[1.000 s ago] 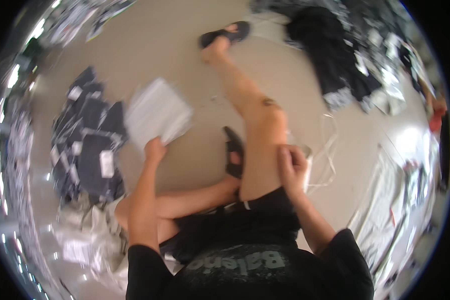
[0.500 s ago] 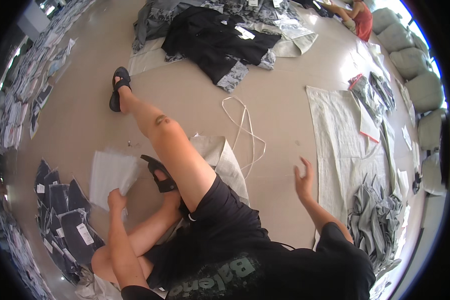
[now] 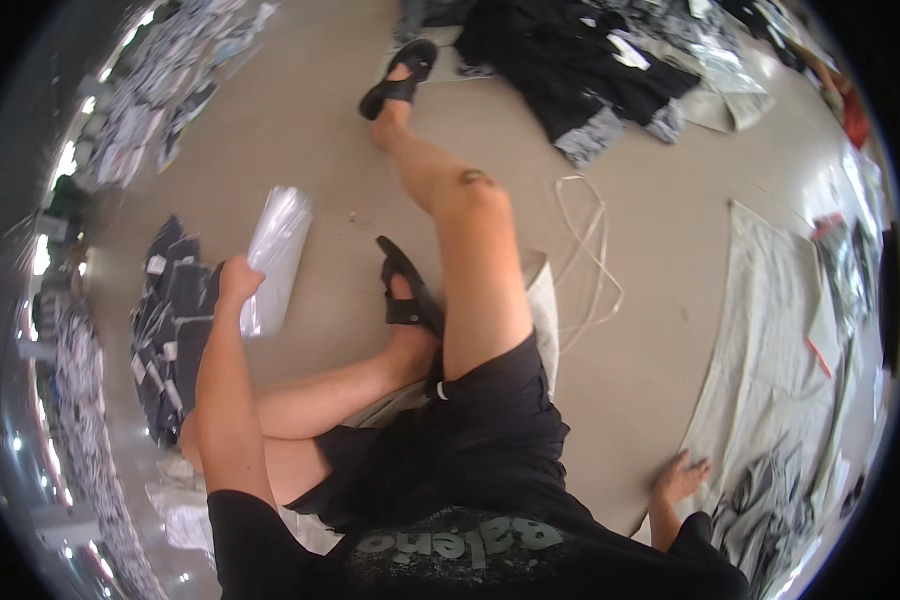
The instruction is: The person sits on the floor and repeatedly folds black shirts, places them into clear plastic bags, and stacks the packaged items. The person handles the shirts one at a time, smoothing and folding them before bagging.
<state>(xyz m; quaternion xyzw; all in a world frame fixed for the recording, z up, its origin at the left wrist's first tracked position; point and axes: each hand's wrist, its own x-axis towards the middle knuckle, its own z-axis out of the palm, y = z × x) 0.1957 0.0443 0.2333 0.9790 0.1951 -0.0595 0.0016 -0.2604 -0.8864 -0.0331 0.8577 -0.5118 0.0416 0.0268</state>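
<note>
My left hand is closed at the left edge of a clear plastic bag, its fingers partly hidden. The bag stands out narrow and shiny over the floor. Close beside that hand lies a pile of dark folded garments with white tags, some in clear wrapping. Over at the right, my right hand is open with its fingers spread and holds nothing. It is low, at the edge of a pale woven sheet; I cannot tell whether it touches it. Crumpled grey garments lie next to it.
My legs stretch across the middle, with black sandals on the feet. A loose white cord lies on the floor right of my knee. Black and grey patterned garments are heaped at the far side. Stacked packets line the far left.
The view has swung left. My left hand has moved toward the dark garment pile, and the plastic looks narrower and less blurred. My right hand has dropped lower and nearer my body.
</note>
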